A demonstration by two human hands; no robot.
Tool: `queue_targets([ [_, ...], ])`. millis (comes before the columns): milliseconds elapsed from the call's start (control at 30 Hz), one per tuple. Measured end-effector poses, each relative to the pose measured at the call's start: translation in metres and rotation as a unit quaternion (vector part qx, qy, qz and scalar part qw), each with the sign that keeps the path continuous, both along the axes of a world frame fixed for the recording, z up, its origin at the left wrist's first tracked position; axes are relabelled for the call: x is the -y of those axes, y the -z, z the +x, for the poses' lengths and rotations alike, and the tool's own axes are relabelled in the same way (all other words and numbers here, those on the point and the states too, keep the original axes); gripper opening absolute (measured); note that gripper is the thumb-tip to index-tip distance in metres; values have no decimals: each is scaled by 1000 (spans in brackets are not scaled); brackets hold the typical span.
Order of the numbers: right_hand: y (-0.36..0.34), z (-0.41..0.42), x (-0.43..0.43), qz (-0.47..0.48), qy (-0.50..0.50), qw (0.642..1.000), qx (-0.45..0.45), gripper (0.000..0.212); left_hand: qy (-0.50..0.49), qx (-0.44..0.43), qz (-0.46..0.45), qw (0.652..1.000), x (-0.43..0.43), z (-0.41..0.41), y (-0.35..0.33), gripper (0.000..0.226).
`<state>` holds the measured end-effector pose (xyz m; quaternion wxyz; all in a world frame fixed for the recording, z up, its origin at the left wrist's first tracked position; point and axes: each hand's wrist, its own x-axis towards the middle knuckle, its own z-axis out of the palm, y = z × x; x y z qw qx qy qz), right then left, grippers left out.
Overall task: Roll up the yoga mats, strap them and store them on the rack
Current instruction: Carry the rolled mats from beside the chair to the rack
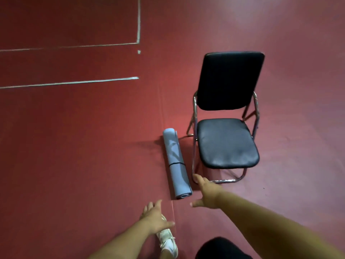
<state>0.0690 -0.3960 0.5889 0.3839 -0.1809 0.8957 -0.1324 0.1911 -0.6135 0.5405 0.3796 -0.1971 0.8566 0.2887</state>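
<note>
rolled mat (172, 146) on floor (84, 146), strap (176, 163) round middle, beside chair (226, 144) | likely light, soft, springy | best taken round middle | left grip (155, 217), right grip (205, 195): spread wide, empty

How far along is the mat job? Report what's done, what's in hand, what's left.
Done: the grey mat lies rolled on the red floor beside the black chair, with a thin black strap around its middle. In hand: the left hand and right hand, both open, reach toward its near end without touching it. Left: lifting and storing it; no rack is in view.
</note>
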Motion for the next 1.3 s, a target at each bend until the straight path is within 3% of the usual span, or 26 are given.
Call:
queue_targets([
  [133,13,-64,4,-24,73,997,-8,122,8,30,27,999,15,-60,15,104],
  [333,99,-115,9,-7,106,992,66,118,-79,75,79,991,23,-101,83,93],
  [467,201,-143,10,16,116,989,86,107,-149,115,128,974,25,-134,169,83],
  [600,330,-157,7,27,152,982,108,96,-295,111,137,939,17,-166,290,73],
  [700,433,-166,0,15,172,979,111,92,-307,95,162,933,0,-188,385,69],
  [833,552,-168,-13,4,193,973,130,84,-322,78,182,926,-26,-211,506,85],
  [967,633,-162,-22,-44,241,953,176,73,-432,60,205,876,-39,-216,587,118],
  [1067,649,-156,-16,-74,297,921,241,81,-475,77,272,833,-45,-218,603,124],
  [1167,622,-149,-6,-113,315,915,226,82,-426,50,243,870,-55,-222,568,100],
  [1300,524,-150,-2,-187,289,913,219,92,-359,16,195,913,-49,-221,474,106],
])
